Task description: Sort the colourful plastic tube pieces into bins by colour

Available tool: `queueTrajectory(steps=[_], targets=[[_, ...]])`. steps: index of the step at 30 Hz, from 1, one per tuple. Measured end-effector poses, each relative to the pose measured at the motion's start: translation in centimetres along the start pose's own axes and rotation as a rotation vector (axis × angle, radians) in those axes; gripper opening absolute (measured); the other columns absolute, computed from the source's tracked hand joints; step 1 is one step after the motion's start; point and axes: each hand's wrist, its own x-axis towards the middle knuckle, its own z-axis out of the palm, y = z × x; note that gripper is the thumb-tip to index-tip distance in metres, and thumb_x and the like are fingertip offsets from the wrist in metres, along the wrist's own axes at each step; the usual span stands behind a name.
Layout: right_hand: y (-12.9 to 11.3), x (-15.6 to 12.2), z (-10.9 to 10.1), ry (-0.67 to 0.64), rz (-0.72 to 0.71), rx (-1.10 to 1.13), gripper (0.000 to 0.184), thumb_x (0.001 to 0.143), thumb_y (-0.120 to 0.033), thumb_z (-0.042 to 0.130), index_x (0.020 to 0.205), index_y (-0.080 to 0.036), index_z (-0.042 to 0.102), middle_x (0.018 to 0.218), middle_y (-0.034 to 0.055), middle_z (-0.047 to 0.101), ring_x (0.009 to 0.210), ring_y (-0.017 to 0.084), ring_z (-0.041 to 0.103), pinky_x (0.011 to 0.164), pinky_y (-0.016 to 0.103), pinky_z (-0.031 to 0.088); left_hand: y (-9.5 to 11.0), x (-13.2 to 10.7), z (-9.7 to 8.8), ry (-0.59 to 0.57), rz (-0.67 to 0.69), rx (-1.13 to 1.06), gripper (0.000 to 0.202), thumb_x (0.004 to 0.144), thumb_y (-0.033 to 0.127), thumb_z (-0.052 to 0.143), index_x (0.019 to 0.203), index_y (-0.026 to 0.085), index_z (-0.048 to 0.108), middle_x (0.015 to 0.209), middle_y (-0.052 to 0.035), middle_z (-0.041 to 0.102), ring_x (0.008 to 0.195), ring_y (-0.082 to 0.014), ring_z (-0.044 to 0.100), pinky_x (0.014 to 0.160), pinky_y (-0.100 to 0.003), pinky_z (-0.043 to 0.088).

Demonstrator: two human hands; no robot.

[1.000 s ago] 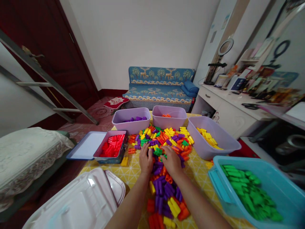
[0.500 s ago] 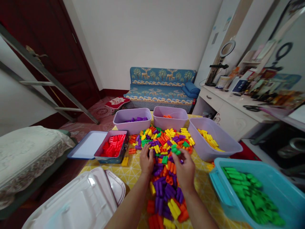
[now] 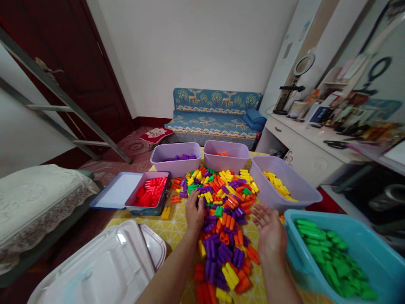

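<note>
A heap of plastic building pieces in purple, orange, yellow and green (image 3: 224, 249) spreads down the middle of the table. My left hand (image 3: 194, 213) rests at the heap's left side, thumb and forefinger apart; nothing shows held in it, though its far fingers are partly hidden. To the right of the heap, my right hand (image 3: 270, 230) is raised with its fingers stretched out, slightly blurred and with no piece visible in it. Beside it stands a turquoise bin (image 3: 300, 253) with green pieces (image 3: 338, 257) inside.
Behind the heap stand lilac bins holding purple (image 3: 180, 157), orange (image 3: 222, 154) and yellow pieces (image 3: 278, 185). An open tin (image 3: 145, 211) with red pieces is at left. White lids (image 3: 104, 266) lie front left. A sofa (image 3: 215, 114) stands beyond the table.
My right hand has moved right, from over the heap to beside the turquoise bin. The green pieces it held no longer show in it. My left hand has stayed in place.
</note>
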Motion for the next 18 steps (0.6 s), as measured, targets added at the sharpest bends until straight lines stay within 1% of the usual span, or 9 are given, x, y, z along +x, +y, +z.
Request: queueTrajectory(steps=[2, 4, 7, 10, 11, 13, 15, 17, 18], targets=[[1.6, -0.1, 0.8, -0.063, -0.025, -0.139, 0.05, 0.078, -0.061, 0.053, 0.102, -0.018, 0.064, 0.105, 0.0109, 0.07, 0.096, 0.025, 0.066, 0.08, 0.038, 0.051, -0.1, 0.0, 0.0, 0.005, 0.004, 0.003, 0.032, 0.092, 0.034, 0.047, 0.115, 0.02, 0.065, 0.126, -0.0102, 0.064, 0.124, -0.0234, 0.054, 0.11, -0.045, 0.039], [3.2, 0.5, 1.4, -0.133, -0.107, -0.317, 0.048, 0.074, -0.056, 0.06, 0.103, -0.018, 0.066, 0.107, 0.0105, 0.07, 0.1, 0.026, 0.064, 0.088, 0.04, 0.049, -0.1, 0.0, 0.0, 0.009, 0.007, 0.004, 0.032, 0.092, 0.034, 0.046, 0.115, 0.02, 0.064, 0.126, -0.0101, 0.063, 0.125, -0.0233, 0.054, 0.11, -0.046, 0.039], [5.2, 1.5, 2.8, -0.234, -0.244, -0.534, 0.05, 0.073, -0.047, 0.058, 0.113, -0.016, 0.065, 0.115, 0.0136, 0.067, 0.109, 0.028, 0.06, 0.1, 0.047, 0.044, -0.1, 0.0, 0.0, 0.012, 0.016, -0.002, 0.031, 0.093, 0.034, 0.046, 0.114, 0.02, 0.064, 0.126, -0.0098, 0.063, 0.125, -0.0231, 0.054, 0.109, -0.046, 0.04], [5.8, 1.7, 5.2, -0.295, -0.373, -0.664, 0.055, 0.072, -0.036, 0.058, 0.123, -0.014, 0.061, 0.131, 0.0156, 0.058, 0.125, 0.03, 0.05, 0.11, 0.05, 0.035, 0.0, 0.0, 0.0, 0.004, 0.021, -0.002, 0.032, 0.092, 0.034, 0.046, 0.116, 0.02, 0.063, 0.127, -0.0103, 0.063, 0.124, -0.0229, 0.054, 0.109, -0.045, 0.04], [5.7, 1.5, 6.1, -0.317, -0.404, -0.679, 0.057, 0.072, -0.032, 0.058, 0.126, -0.015, 0.06, 0.136, 0.0147, 0.055, 0.13, 0.029, 0.046, 0.112, 0.049, 0.032, -0.1, 0.0, 0.0, 0.001, 0.019, -0.001, 0.033, 0.092, 0.034, 0.047, 0.119, 0.02, 0.062, 0.127, -0.0102, 0.062, 0.124, -0.0228, 0.054, 0.109, -0.045, 0.04], [5.2, 0.9, 7.8, -0.42, -0.441, -0.669, 0.061, 0.07, -0.025, 0.059, 0.13, -0.018, 0.057, 0.139, 0.0116, 0.053, 0.133, 0.027, 0.043, 0.113, 0.047, 0.032, -0.2, 0.0, 0.1, -0.002, 0.01, 0.004, 0.036, 0.092, 0.034, 0.048, 0.123, 0.021, 0.06, 0.129, -0.0099, 0.061, 0.125, -0.023, 0.053, 0.109, -0.045, 0.04], [4.6, 0.2, 8.9, -0.575, -0.449, -0.611, 0.063, 0.069, -0.022, 0.06, 0.131, -0.022, 0.056, 0.136, 0.0085, 0.057, 0.13, 0.024, 0.047, 0.112, 0.044, 0.035, -0.4, 0.0, 0.1, -0.006, 0.001, 0.01, 0.038, 0.091, 0.034, 0.048, 0.126, 0.022, 0.058, 0.131, -0.0096, 0.061, 0.125, -0.0234, 0.053, 0.109, -0.046, 0.04], [4.3, -0.2, 9.0, -0.675, -0.422, -0.515, 0.056, 0.073, -0.024, 0.06, 0.13, -0.024, 0.057, 0.132, 0.0071, 0.061, 0.124, 0.023, 0.054, 0.105, 0.042, 0.043, -0.5, -0.1, 0.1, -0.009, -0.004, 0.017, 0.039, 0.092, 0.033, 0.048, 0.127, 0.022, 0.058, 0.131, -0.0097, 0.061, 0.125, -0.0237, 0.053, 0.109, -0.046, 0.04], [4.3, -0.3, 8.6, -0.674, -0.403, -0.467, 0.051, 0.077, -0.026, 0.058, 0.128, -0.024, 0.058, 0.13, 0.0073, 0.062, 0.12, 0.022, 0.057, 0.1, 0.04, 0.047, -0.5, -0.1, 0.1, -0.011, -0.001, 0.019, 0.039, 0.092, 0.033, 0.047, 0.127, 0.022, 0.058, 0.131, -0.0096, 0.061, 0.125, -0.0236, 0.053, 0.109, -0.046, 0.04]])
